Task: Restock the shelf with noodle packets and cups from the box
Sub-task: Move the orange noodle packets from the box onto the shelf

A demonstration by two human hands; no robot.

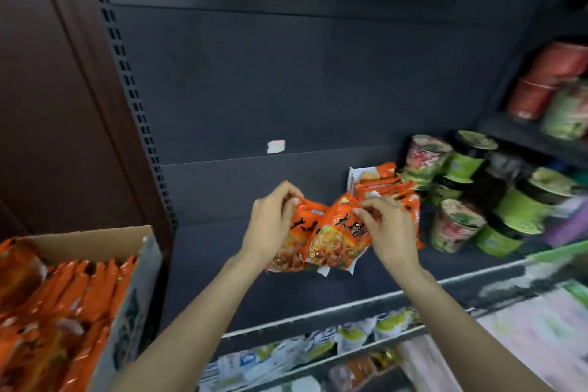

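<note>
Packets in hand: two orange noodle packets (321,232) stand side by side just above the dark shelf (222,264), left of the row already stocked.
Left hand (270,223): its grip is curled over the top edge of the left packet, fingers pinching the crimped seam.
Right hand (389,226): its grip is pinched on the top of the right packet, fingertips closed on the foil.
Stocked row (388,191): more orange packets stand upright just behind and right of the held pair, touching or nearly so.
Cups (455,226): noodle cups crowd the shelf right of that row, some tilted.
Box (79,296): the cardboard box at lower left is packed with orange packets, so much work seems left.
Risk, slipping: held only by their tops, the slick packets could slide out or flop forward once released.
Risk, knock-on: pushing the pair right too hard could topple the row into the leaning cups.
Risk, edge: set too near the front lip, a packet could fall to the shelf below.
</note>
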